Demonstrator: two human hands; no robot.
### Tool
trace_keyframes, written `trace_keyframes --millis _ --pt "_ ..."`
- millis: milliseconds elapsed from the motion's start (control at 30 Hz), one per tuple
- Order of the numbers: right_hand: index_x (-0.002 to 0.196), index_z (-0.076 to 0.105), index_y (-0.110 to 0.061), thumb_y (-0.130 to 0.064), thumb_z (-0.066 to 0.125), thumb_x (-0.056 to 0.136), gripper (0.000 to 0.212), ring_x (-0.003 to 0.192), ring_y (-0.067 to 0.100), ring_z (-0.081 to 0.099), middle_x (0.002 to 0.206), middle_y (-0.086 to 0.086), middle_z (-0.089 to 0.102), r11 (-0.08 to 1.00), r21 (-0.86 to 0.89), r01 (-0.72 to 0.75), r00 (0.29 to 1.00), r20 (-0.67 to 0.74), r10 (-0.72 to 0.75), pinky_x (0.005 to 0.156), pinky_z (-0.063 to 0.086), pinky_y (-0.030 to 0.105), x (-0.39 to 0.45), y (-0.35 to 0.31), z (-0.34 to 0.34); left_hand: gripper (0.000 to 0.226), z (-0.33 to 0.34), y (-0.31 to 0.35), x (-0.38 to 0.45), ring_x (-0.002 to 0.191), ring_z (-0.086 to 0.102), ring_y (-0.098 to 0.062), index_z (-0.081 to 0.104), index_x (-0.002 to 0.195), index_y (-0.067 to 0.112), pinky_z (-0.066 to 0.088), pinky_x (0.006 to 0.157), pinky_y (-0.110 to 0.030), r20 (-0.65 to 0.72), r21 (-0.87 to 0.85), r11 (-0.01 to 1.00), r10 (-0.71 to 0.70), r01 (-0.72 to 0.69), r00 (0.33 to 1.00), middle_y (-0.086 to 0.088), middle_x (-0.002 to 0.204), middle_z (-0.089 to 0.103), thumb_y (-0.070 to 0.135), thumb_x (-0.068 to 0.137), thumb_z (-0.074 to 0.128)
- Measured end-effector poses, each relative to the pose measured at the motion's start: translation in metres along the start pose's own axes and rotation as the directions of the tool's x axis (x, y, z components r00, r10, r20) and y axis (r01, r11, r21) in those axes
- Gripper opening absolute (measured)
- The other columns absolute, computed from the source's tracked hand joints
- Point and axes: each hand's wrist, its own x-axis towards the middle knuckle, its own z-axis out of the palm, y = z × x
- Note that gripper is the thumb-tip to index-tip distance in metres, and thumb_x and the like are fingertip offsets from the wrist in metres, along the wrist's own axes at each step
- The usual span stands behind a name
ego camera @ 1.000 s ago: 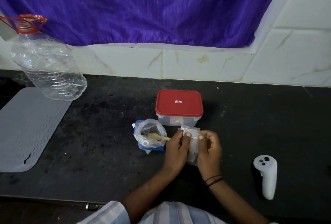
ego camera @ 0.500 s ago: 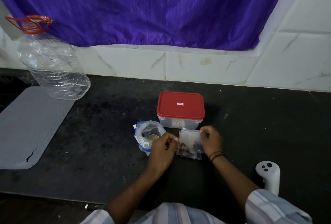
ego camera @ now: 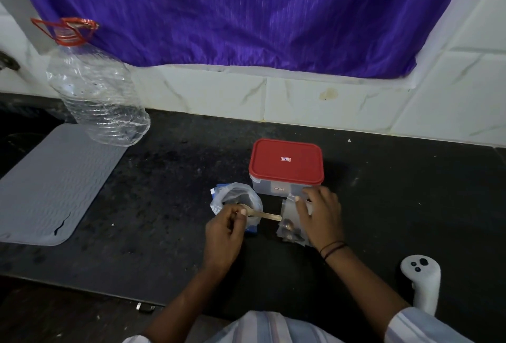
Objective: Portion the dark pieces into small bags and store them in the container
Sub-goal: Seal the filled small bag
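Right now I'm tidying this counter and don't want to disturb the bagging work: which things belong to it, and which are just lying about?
In use:
small clear bag with dark pieces, under the right hand
wooden spoon, held by the left hand
open supply bag
red-lidded container, lid on

Lying about:
empty plastic bottle
grey mat
white controller

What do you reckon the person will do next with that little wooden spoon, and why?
Probably dip the wooden spoon into the open bag for another scoop of dark pieces. The left hand grips it at that bag's mouth, while the right hand rests on the small bag, which holds only a few pieces. The container is still lidded.
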Motion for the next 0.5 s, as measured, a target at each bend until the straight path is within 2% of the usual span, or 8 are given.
trace_keyframes --millis 100,233,300,367,433,500 --pt "0.108 0.061 -0.026 -0.054 0.048 0.088 0.037 0.096 0.014 0.05 0.104 -0.007 0.056 0.977 -0.089 0.192 0.98 0.064 -0.186 0.079 0.042 0.033 -0.006 -0.023 -0.005 0.014 -0.011 -0.005 0.001 0.065 0.061 -0.014 0.065 0.09 0.016 0.05 0.055 -0.028 -0.171 -0.021 1.0 -0.006 0.003 0.985 0.004 0.076 0.065 0.012 0.1 0.056" --pt "0.116 0.059 -0.026 -0.061 0.051 0.084 0.048 0.094 0.02 0.058 0.103 -0.006 0.065 0.915 -0.193 0.353 0.916 0.268 -0.297 0.078 0.043 0.037 -0.012 -0.041 -0.001 0.009 -0.02 -0.028 0.008 0.076 0.059 -0.012 0.06 0.101 0.019 0.054 0.07 -0.041 -0.396 -0.094 0.975 -0.223 0.202 0.891 0.002 0.089 0.063 0.016 0.103 0.052" --pt "0.127 0.05 -0.026 -0.057 0.052 0.086 0.051 0.106 0.024 0.056 0.116 -0.003 0.062 0.905 -0.24 0.352 0.884 0.402 -0.238 0.086 0.041 0.041 -0.013 -0.048 0.003 0.013 -0.023 -0.042 0.016 0.085 0.062 -0.017 0.06 0.111 0.021 0.057 0.074 -0.041 -0.333 -0.159 0.926 -0.377 0.342 0.865 -0.003 0.104 0.065 0.014 0.102 0.053" --pt "0.132 0.043 -0.027 -0.043 0.055 0.091 0.045 0.111 0.026 0.053 0.121 -0.001 0.059 0.907 -0.252 0.338 0.861 0.473 -0.189 0.09 0.038 0.042 -0.012 -0.051 0.007 0.021 -0.021 -0.049 0.021 0.092 0.065 -0.017 0.06 0.117 0.017 0.057 0.075 -0.033 -0.181 -0.205 0.872 -0.48 0.445 0.858 -0.009 0.115 0.066 0.006 0.101 0.051" --pt "0.126 0.046 -0.027 -0.028 0.055 0.092 0.035 0.108 0.026 0.055 0.117 -0.001 0.06 0.916 -0.213 0.341 0.846 0.495 -0.2 0.086 0.038 0.039 -0.01 -0.053 0.01 0.026 -0.019 -0.048 0.022 0.097 0.069 -0.017 0.064 0.116 0.016 0.059 0.08 -0.034 -0.065 -0.207 0.866 -0.477 0.456 0.877 -0.006 0.115 0.07 0.001 0.1 0.049" --pt "0.123 0.048 -0.026 -0.028 0.057 0.092 0.032 0.105 0.024 0.056 0.114 0.0 0.059 0.942 -0.13 0.309 0.831 0.519 -0.201 0.084 0.041 0.037 -0.007 -0.057 0.012 0.032 -0.016 -0.045 0.022 0.097 0.072 -0.018 0.067 0.115 0.021 0.06 0.084 -0.04 0.015 -0.203 0.874 -0.448 0.441 0.894 0.0 0.108 0.074 0.0 0.098 0.049"
